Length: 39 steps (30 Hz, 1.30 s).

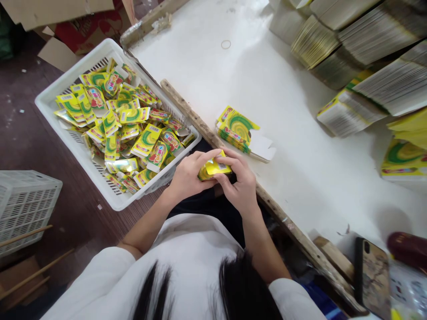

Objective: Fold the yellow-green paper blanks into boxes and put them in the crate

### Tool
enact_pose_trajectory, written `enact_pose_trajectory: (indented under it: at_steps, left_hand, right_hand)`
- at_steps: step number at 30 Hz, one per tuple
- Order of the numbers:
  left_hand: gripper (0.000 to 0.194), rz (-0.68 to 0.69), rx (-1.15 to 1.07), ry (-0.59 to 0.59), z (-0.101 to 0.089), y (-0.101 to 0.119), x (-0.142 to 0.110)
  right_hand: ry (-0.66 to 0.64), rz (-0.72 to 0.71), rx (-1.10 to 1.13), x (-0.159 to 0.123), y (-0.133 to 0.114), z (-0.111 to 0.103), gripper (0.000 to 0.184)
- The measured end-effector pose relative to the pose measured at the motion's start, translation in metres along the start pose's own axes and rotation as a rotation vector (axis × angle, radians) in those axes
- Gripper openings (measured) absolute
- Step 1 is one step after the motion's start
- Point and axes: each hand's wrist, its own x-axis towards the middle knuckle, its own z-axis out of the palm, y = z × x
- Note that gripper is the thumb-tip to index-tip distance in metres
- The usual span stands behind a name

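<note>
Between both hands, just off the table's wooden edge, is a small yellow and green cardboard box (pixel 213 167) with a barcode on one flap. My left hand (pixel 190 173) is closed around its left side. From the right, my right hand (pixel 240 178) grips it, thumb and fingers at the barcode end. Close beyond my hands, a short stack of flattened yellow-green cartons (pixel 238 126) lies on the white table (pixel 287 178), white flaps pointing right. To the left, a white plastic basket (pixel 115 202) holds many similar folded boxes.
Bundled flat cartons (pixel 350 111) are piled at the upper right. A rubber band (pixel 226 44) lies on the table. A phone (pixel 372 275) and a wood block (pixel 333 258) sit at the lower right. Another white crate (pixel 26 200) and a cardboard box (pixel 66 49) stand at left.
</note>
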Motion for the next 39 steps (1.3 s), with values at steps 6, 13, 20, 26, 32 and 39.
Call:
enact_pose_trajectory:
  at_steps: [6,13,20,26,32,39]
  left_hand:
    - [0.061,0.015,0.011,0.003,0.0007,-0.0006,0.0011]
    - [0.054,0.009,0.018,-0.002,0.0014,0.0005,0.0013]
    - [0.052,0.006,0.015,-0.013,0.0011,0.0004,0.0015]
    - [0.055,-0.004,0.003,-0.025,0.0008,-0.001,0.0007]
    - [0.056,-0.023,0.001,-0.042,0.0011,-0.0021,0.0003]
    - [0.057,-0.033,-0.003,-0.063,0.0001,-0.0028,-0.0002]
  right_hand:
    - [0.002,0.02,0.004,0.0001,-0.0002,-0.0002,0.026]
    - [0.011,0.016,-0.008,0.0006,-0.0021,-0.0004,0.019]
    - [-0.001,0.029,-0.029,0.0011,-0.0049,0.0002,0.016]
    - [-0.011,0.032,-0.011,-0.0001,-0.0034,0.0016,0.016]
    - [-0.024,0.036,-0.029,0.0004,-0.0029,0.0021,0.015]
    - [-0.028,0.047,-0.034,-0.0015,-0.0015,0.003,0.014]
